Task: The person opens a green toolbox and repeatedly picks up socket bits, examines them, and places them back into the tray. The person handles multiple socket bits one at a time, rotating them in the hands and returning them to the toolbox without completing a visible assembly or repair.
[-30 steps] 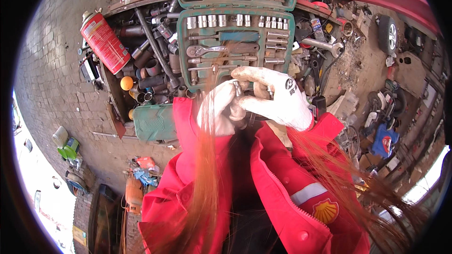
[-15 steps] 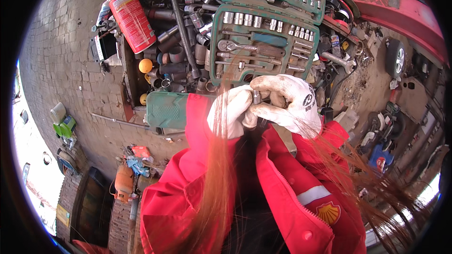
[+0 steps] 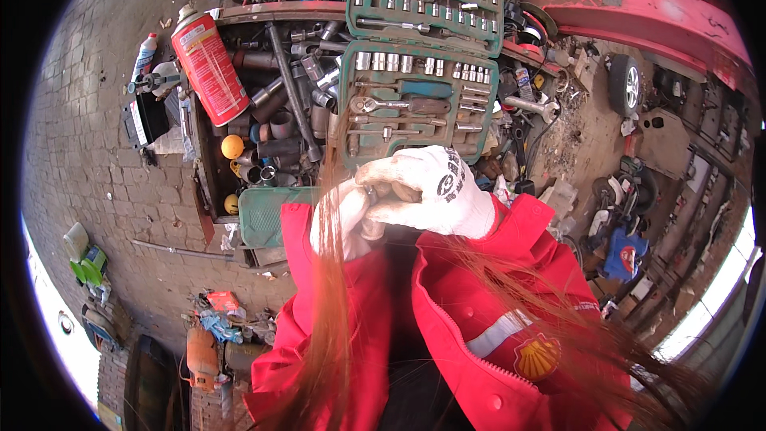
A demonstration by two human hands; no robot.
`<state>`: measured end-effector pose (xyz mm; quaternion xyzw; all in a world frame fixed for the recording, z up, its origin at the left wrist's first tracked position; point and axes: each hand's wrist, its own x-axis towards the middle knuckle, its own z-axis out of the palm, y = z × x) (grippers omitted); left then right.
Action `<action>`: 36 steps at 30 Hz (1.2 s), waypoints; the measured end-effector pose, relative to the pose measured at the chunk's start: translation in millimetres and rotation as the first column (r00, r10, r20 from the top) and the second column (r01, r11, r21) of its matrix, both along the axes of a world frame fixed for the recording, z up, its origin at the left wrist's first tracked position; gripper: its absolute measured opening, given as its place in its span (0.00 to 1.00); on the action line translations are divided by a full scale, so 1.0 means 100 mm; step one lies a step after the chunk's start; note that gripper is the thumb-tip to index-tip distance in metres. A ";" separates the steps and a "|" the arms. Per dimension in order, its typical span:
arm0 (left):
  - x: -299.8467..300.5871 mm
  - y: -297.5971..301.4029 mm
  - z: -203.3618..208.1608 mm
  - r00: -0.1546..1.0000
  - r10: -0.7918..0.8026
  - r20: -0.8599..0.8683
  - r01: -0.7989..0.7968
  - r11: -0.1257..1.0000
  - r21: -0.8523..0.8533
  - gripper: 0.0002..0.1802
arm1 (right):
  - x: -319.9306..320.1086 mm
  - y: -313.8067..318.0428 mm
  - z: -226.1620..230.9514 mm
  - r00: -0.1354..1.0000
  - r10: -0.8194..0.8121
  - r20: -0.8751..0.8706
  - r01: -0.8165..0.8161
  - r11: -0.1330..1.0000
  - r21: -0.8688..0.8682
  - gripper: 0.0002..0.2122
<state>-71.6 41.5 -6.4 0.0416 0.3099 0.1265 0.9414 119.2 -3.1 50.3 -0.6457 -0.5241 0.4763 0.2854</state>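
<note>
My left hand [image 3: 341, 219] and my right hand [image 3: 435, 191], both in white work gloves with soiled fingers, meet at the fingertips in front of my chest. Pinched between them is a small metal socket, now mostly covered by the fingers. Just beyond my hands lies an opened green socket set case [image 3: 345, 116]. Rows of chrome sockets [image 3: 379, 61] sit in it, with a ratchet [image 3: 391, 104] and a screwdriver-like handle [image 3: 423, 88] below them. A second green case [image 3: 275, 207] rests by my left sleeve.
Left of the set, a tray of large dark sockets [image 3: 281, 125] holds a long bar [image 3: 291, 84] and a red spray can [image 3: 211, 68]. A combination wrench [image 3: 535, 106] lies to the right. Farther right are a red steel beam [image 3: 638, 12] and a wheel [image 3: 624, 85].
The scene has shifted left in view as my head turned. My hands have moved left and slightly down, and the right fingers now cover more of the socket.
</note>
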 end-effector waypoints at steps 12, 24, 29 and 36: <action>0.05 -0.10 -0.04 0.987 0.020 -0.160 -0.022 1.000 -0.013 0.22 | 0.30 -0.02 -0.06 0.996 0.031 0.082 -0.027 0.998 -0.056 0.21; 0.06 -0.14 -0.27 0.941 0.327 -0.088 -0.310 0.937 0.164 0.15 | -0.18 0.65 -0.22 0.990 0.112 0.090 -0.121 0.988 0.101 0.19; 0.09 -0.27 -0.29 0.775 0.566 -0.281 -0.615 0.778 -0.130 0.20 | -0.55 1.31 -0.42 0.994 0.096 0.055 -0.097 0.995 0.019 0.19; -0.20 -0.15 -0.31 0.869 0.487 -0.086 -0.494 0.843 -0.214 0.22 | -0.94 2.06 -0.74 0.817 0.133 0.561 -0.358 0.880 0.313 0.17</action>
